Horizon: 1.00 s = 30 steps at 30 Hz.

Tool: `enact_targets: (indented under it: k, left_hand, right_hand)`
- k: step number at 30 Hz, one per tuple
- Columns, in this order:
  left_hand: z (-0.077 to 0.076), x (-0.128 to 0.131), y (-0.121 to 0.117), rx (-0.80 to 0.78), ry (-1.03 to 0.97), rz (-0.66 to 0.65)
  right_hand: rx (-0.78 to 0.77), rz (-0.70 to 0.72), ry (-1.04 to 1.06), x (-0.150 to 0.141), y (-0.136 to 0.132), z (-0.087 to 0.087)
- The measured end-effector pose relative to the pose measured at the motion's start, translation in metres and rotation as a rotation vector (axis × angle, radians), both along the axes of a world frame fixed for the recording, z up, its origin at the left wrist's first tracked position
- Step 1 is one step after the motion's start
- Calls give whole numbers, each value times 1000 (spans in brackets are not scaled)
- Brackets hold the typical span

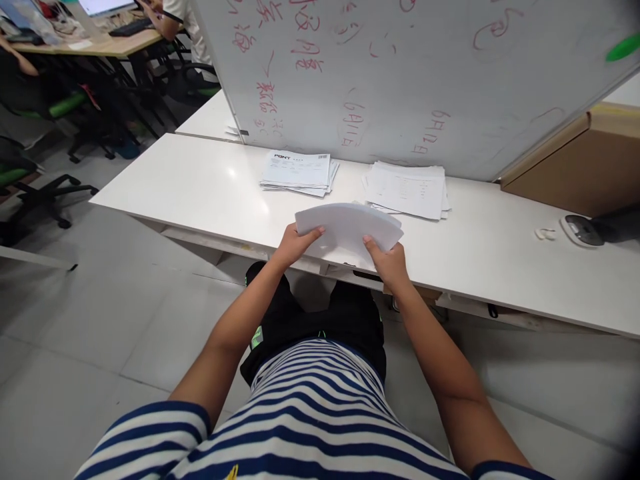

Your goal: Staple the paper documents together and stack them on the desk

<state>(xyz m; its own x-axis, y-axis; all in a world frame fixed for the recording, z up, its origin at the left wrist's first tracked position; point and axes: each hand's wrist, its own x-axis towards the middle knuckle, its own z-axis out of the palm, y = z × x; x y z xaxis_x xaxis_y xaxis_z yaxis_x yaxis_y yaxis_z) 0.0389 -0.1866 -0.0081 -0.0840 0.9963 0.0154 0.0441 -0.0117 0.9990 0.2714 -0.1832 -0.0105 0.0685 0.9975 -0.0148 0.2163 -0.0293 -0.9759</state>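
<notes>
Left hand [294,246], right hand [391,265] gripping bowed paper sheaf [345,223], frame centre; uneven thumb pressure could splay it.

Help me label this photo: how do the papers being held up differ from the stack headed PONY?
The held papers are bowed, in the grip of the left hand and right hand; the PONY stack lies flat on the white table. The held papers' facing side looks blank, while the PONY stack shows print on top. Both are white paper.
</notes>
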Motion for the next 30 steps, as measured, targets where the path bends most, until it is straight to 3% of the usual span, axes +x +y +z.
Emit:
enact_targets:
  k: [9,14,23,30]
  left_hand:
    - [3,0,2,10,-12,-113]
    - [2,4,-1,14,17,-114]
    - [8,10,-3,91,58,-30]
    - [2,10,-2,62,53,-27]
  right_hand:
    - [-21,42,164,11,0,-9]
    - [-38,112,136,16,-3,-11]
    - [27,21,105,6,-7,-6]
    - [-50,-39,90,2,-6,-14]
